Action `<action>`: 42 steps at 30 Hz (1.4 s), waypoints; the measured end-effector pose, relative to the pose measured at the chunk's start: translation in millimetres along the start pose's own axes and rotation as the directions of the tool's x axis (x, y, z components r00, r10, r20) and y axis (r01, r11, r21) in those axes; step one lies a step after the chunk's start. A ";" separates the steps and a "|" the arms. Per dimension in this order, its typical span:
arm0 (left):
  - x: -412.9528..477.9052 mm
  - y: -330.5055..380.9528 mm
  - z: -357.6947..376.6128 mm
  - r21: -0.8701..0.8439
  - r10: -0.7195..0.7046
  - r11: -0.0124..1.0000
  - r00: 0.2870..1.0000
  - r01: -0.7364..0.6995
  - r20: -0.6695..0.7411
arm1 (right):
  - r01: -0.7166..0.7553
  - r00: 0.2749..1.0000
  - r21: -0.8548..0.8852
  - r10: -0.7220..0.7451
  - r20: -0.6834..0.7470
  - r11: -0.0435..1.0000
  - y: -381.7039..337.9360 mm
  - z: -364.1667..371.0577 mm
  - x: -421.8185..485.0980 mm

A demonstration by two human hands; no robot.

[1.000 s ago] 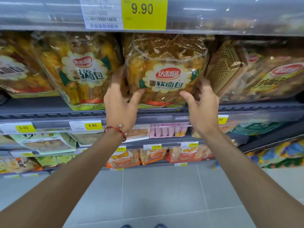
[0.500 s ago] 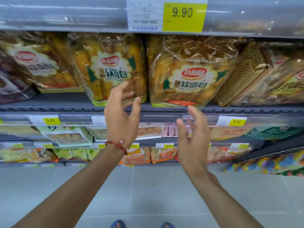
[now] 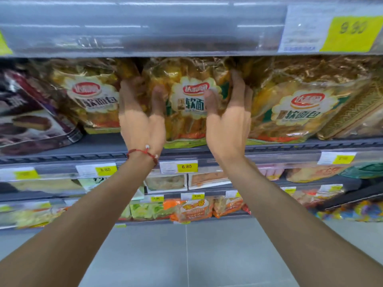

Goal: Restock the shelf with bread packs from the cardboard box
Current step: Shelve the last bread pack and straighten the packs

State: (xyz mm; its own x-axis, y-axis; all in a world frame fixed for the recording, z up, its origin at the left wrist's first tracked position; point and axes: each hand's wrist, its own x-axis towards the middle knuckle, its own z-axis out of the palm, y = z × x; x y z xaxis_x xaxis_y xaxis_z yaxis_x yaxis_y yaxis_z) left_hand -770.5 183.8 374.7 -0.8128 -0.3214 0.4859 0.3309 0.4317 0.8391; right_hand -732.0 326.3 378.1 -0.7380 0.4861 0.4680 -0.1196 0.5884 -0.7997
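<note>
Three golden bread packs with white flower-shaped labels stand side by side on the grey shelf [image 3: 62, 150]. My left hand [image 3: 141, 123] and my right hand [image 3: 228, 123] press on the two sides of the middle bread pack [image 3: 186, 125]. The fingers reach behind it and the thumbs lie on its front. Another bread pack [image 3: 91, 100] stands to its left, and a third one [image 3: 300, 114] to its right. The cardboard box is out of view.
A dark purple cake pack [image 3: 35, 121] lies at the shelf's left end, a patterned gold pack [image 3: 356, 112] at the right. The upper shelf rail [image 3: 145, 27] with a 9.90 tag hangs close above. Lower shelves hold more snacks; grey floor tiles lie below.
Both hands let go of the right bread pack, drew back open, then moved left and closed around the middle pack. The view has shifted left.
</note>
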 end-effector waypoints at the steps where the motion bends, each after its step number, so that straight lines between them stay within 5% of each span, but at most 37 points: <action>1: 1.4 -0.2 -1.9 0.003 0.030 1.000 1.000 -0.030 -0.002 | 0.004 0.999 -0.005 -0.004 -0.047 1.000 -0.8 3.4 0.9; 10: 14.7 -8.7 -10.7 0.073 0.137 0.987 0.990 -0.140 0.046 | -0.089 0.969 -0.193 0.040 -0.242 0.977 -6.3 -3.9 9.6; 16: 14.3 -13.7 -9.2 0.043 0.122 0.991 0.991 -0.124 0.049 | -0.094 0.980 -0.159 0.063 -0.191 0.983 -2.6 -7.0 5.9; 21: -17.1 -19.4 -12.1 -0.036 -0.022 0.999 0.984 0.029 0.179 | -0.149 0.987 -0.154 0.157 0.042 0.977 14.5 3.0 -16.1; 28: -13.8 -28.0 -10.3 0.020 -0.077 0.997 0.991 0.075 0.113 | -0.187 0.974 0.007 0.187 -0.128 0.982 27.9 6.8 -12.8; 34: -20.8 -31.2 -17.4 0.109 -0.069 0.993 0.948 0.037 0.312 | -0.208 0.978 0.099 0.208 0.012 0.973 52.9 4.2 -24.9; 42: -11.4 -35.5 -16.0 0.141 -0.086 0.989 0.946 0.044 0.312 | -0.260 0.965 0.030 0.260 -0.021 0.965 58.7 10.1 -18.3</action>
State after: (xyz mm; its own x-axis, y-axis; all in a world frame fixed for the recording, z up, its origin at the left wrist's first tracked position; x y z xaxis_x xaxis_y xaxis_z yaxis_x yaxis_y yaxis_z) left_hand -765.4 158.6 343.3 -0.9472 -0.0782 0.3111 0.2243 0.5318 0.8166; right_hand -732.2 345.4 318.8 -0.7297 0.6359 0.2514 0.0565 0.4225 -0.9046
